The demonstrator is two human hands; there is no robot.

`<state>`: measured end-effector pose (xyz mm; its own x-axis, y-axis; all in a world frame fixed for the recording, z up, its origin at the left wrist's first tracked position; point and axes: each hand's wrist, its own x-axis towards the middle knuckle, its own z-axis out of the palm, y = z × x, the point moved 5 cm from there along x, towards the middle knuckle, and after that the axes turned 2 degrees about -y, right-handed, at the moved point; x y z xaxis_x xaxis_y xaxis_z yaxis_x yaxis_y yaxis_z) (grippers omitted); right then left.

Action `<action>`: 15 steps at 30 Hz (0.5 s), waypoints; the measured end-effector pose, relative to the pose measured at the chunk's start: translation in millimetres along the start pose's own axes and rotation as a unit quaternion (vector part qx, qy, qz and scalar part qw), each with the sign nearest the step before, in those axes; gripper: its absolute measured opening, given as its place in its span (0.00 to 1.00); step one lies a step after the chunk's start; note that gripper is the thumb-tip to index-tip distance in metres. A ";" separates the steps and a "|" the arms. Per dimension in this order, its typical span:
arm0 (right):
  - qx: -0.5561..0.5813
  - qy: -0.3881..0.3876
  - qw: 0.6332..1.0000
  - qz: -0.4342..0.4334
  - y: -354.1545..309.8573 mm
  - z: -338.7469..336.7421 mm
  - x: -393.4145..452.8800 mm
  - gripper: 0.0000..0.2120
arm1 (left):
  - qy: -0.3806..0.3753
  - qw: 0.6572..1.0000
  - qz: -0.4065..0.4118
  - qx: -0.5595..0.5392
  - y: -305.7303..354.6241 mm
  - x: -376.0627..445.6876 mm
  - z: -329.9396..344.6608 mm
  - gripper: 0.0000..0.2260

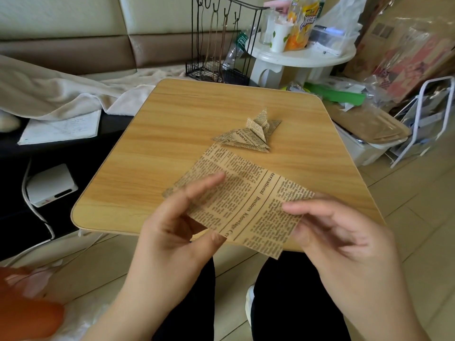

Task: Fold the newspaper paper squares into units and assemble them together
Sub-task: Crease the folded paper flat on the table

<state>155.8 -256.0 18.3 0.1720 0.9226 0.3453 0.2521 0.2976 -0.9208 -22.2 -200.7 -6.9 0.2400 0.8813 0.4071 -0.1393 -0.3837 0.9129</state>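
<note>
1. The flat newspaper square point(242, 200) is held above the near edge of the desk point(172, 134), between the two hands. It is not folded yet, and it is turned so that its corners point away, toward the person, and to both sides, like a diamond.

2. The left hand point(177, 225) holds the left side of the sheet. Its fingers point(204, 185) lie nearly straight on top of the paper and the thumb is below the near edge, so the paper is lightly pinched between them.

3. The right hand point(344, 232) holds the right side. Its fingers are gently curled on the upper face near the right corner. The thumb is hidden behind the paper, so I judge it a pinch, but I cannot see it completely.

4. Both hands are about equally near to the sheet. The printed headline runs from the far right down to the near corner, roughly along one diagonal. In my judgement the next fold will bring one corner to the opposite corner, so this diagonal position matters.

5. The folded units point(248, 135) lie on the desk just beyond the far corner of the sheet, close to it but, as it seems, not touching. How many units are there, and whether they are already joined, is hard to make out.

6. The near corner of the sheet hangs past the desk edge, over the person's legs. The right hand is a little blurred.
</note>
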 end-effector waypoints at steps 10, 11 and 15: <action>0.071 -0.049 0.996 0.025 4.4 2.4 2.8 0.14 | -0.029 1.000 -0.004 -0.011 2.8 2.0 -6.0 0.14; 0.060 -0.036 0.997 0.019 2.2 3.1 3.8 0.12 | -0.027 1.000 -0.001 0.000 4.0 1.4 -5.9 0.14; 0.058 0.015 0.998 0.020 -4.9 5.6 4.8 0.03 | 0.020 0.999 -0.023 0.037 4.0 -1.7 -10.3 0.13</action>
<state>150.1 -251.6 23.5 0.2089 0.9268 0.3122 0.1334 0.2892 -0.9479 -33.1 -200.9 -4.2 0.2063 0.9080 0.3646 -0.0577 -0.3607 0.9309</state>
